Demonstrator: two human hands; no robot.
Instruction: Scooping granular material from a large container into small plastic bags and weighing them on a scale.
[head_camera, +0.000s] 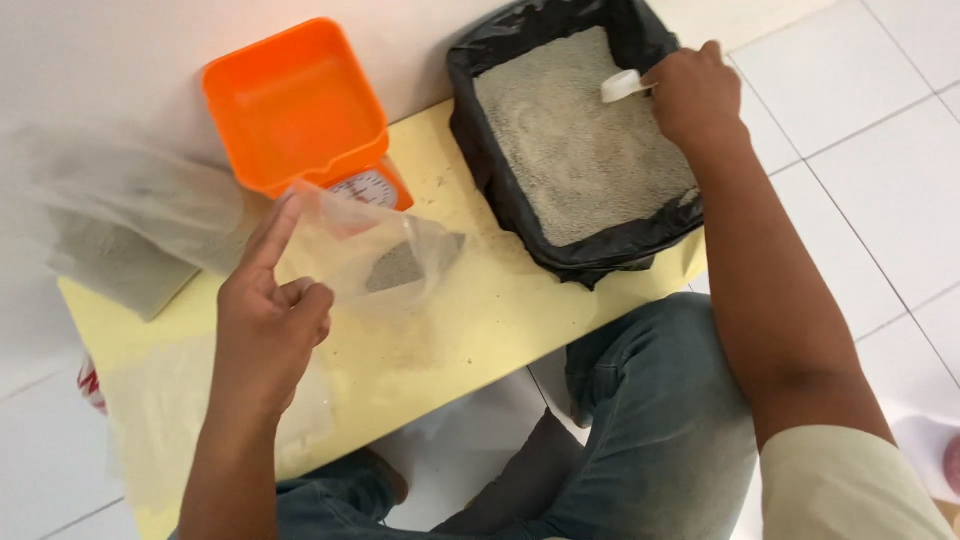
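Note:
My left hand holds a clear plastic bag open above the yellow board; a small heap of grey grain lies in the bag's bottom corner. My index finger points up along the bag's mouth. My right hand grips a white scoop and dips it into the grey grain that fills a tray lined with black plastic at the board's far right.
An orange kitchen scale with a square orange bowl stands behind the bag. Filled clear bags of grain lie at the left. White floor tiles surround the board. My jeans-clad legs are below it.

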